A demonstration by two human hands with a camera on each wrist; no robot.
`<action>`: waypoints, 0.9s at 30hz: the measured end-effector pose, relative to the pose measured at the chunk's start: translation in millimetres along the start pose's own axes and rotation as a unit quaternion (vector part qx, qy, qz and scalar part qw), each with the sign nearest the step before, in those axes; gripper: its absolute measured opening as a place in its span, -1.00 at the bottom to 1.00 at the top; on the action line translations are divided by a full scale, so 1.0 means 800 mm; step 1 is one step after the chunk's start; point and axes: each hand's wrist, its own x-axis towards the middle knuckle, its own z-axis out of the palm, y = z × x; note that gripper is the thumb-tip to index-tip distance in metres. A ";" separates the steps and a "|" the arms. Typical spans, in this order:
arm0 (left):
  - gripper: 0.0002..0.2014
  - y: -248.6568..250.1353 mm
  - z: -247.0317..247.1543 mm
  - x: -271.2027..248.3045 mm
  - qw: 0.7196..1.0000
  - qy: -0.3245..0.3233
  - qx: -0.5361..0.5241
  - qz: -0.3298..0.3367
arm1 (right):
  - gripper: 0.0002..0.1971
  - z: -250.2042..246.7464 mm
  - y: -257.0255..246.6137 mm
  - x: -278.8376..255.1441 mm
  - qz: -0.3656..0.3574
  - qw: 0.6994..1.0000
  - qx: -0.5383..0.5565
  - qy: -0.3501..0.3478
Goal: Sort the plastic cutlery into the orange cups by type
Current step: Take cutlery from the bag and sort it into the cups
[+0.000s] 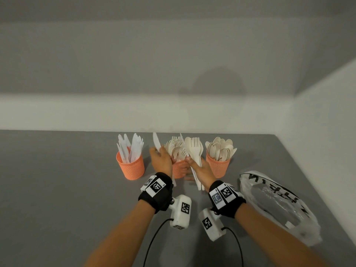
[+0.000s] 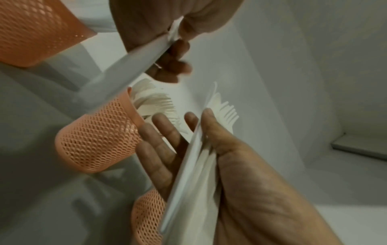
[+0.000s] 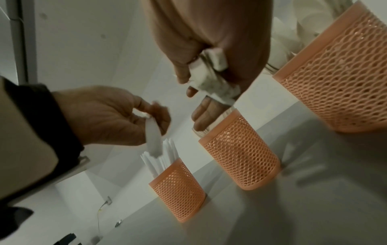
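Three orange mesh cups stand in a row in the head view: the left cup [image 1: 131,166] holds white knives, the middle cup [image 1: 178,171] forks, the right cup [image 1: 218,164] spoons. My left hand [image 1: 160,158] pinches a single white knife [image 1: 156,141] upright, between the knife cup and the fork cup. My right hand [image 1: 200,168] grips a mixed bundle of cutlery [image 1: 194,151], forks and at least one knife, in front of the fork cup. In the right wrist view the pinched knife [image 3: 154,137] hangs just above the knife cup [image 3: 178,190].
A crumpled clear plastic bag [image 1: 277,205] with black print lies on the grey table [image 1: 57,189] to the right of my right forearm. White walls close off the back and the right side. Cables trail from both wrist cameras.
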 end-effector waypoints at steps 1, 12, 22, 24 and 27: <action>-0.92 -0.001 -0.003 0.003 1.000 -0.009 0.000 -0.003 | -0.83 -0.001 -0.001 -0.001 0.003 1.000 0.005 0.000; -0.86 -0.012 -0.009 -0.007 0.991 -0.132 0.024 -0.016 | -0.73 0.016 -0.006 -0.007 0.021 0.998 0.007 -0.064; -0.75 -0.006 -0.039 0.036 0.998 -0.050 0.047 0.014 | -0.85 0.027 -0.005 0.007 0.050 0.999 0.004 -0.021; -0.75 0.008 -0.051 0.049 0.999 -0.020 0.028 0.027 | -0.80 0.025 -0.003 0.012 0.048 0.997 -0.047 -0.022; -0.81 0.046 -0.069 0.072 0.994 0.026 0.006 0.103 | -0.72 0.022 -0.005 0.016 0.052 0.992 -0.103 -0.057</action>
